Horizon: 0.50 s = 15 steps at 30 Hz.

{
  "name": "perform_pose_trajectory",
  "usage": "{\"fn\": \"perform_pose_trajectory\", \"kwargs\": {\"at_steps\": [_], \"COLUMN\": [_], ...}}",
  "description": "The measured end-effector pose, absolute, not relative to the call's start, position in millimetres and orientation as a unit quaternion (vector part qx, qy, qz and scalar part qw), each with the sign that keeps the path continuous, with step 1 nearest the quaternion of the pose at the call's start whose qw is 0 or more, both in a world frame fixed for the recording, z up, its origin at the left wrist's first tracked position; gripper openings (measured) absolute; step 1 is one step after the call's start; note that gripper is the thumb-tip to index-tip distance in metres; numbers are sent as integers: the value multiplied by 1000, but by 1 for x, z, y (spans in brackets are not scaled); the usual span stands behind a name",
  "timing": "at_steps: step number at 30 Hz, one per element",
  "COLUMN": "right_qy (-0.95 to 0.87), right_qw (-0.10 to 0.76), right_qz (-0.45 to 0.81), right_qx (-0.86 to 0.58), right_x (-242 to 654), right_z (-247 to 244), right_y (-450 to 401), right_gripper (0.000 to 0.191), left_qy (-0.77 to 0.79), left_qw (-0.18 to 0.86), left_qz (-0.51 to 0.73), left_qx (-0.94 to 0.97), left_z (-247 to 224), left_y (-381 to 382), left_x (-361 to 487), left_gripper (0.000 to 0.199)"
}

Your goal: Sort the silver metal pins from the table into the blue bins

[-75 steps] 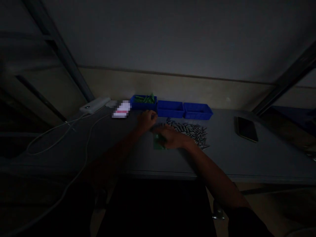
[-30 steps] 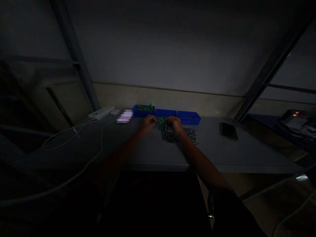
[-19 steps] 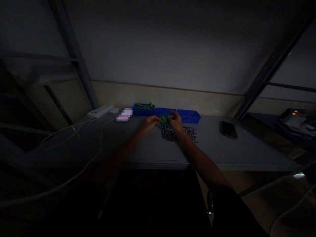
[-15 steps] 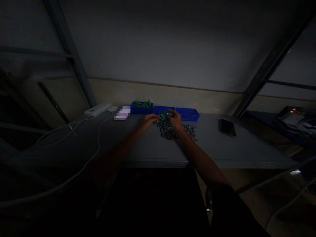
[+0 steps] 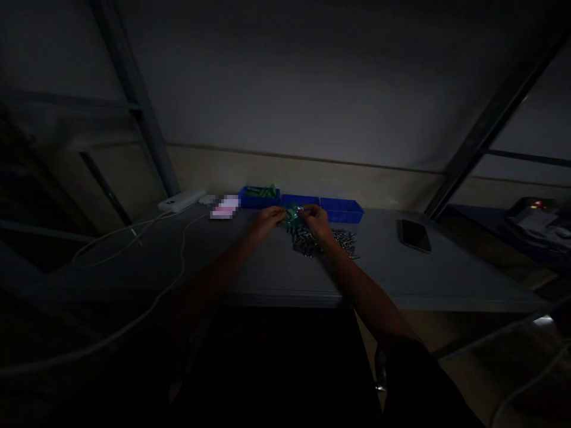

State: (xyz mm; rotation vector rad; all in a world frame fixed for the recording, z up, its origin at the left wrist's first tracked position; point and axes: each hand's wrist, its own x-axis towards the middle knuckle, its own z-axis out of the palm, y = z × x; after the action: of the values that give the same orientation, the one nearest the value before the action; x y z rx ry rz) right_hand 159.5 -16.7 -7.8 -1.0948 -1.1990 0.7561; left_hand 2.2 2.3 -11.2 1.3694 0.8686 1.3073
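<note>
A small green plastic bag [image 5: 294,214] is stretched between my hands over the table, in front of the bins. My left hand [image 5: 269,219] pinches its left side, fingers closed. At its right side, the closed fingers of my right hand [image 5: 316,218] grip the bag near its upper edge. Just below lies a pile of small metal screw-like pieces [image 5: 307,242], partly hidden under my right wrist. Behind my hands stand a blue bin with green bags [image 5: 260,193], a middle blue bin [image 5: 300,200] partly covered by my hands, and a right blue bin [image 5: 342,210].
A dark phone [image 5: 414,235] lies at the right of the grey table [image 5: 379,267]. To the left are a white power strip [image 5: 182,201], a pale pink-and-white item [image 5: 225,208] partly pixelated, and a white cable [image 5: 182,249] running off the front edge. Metal posts flank the table.
The view has shifted slightly. My right fingers have come down closer to the bag's top edge; both hands still grip it.
</note>
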Motion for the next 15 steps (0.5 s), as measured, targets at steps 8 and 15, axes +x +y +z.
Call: {"fn": "perform_pose_trajectory", "kwargs": {"at_steps": [8, 15], "right_qy": [-515, -483], "right_qw": [590, 587], "right_qz": [350, 414], "right_qx": [-513, -500], "right_x": [159, 154], "right_z": [3, 5], "right_y": [-28, -34], "right_gripper": [22, 22], "left_qy": [371, 376], "left_qw": [456, 420], "left_qz": [513, 508], "left_qx": [625, 652], "left_z": [-2, -1], "left_y": [-3, -8], "left_x": [-5, -1], "left_gripper": [27, 22]}}
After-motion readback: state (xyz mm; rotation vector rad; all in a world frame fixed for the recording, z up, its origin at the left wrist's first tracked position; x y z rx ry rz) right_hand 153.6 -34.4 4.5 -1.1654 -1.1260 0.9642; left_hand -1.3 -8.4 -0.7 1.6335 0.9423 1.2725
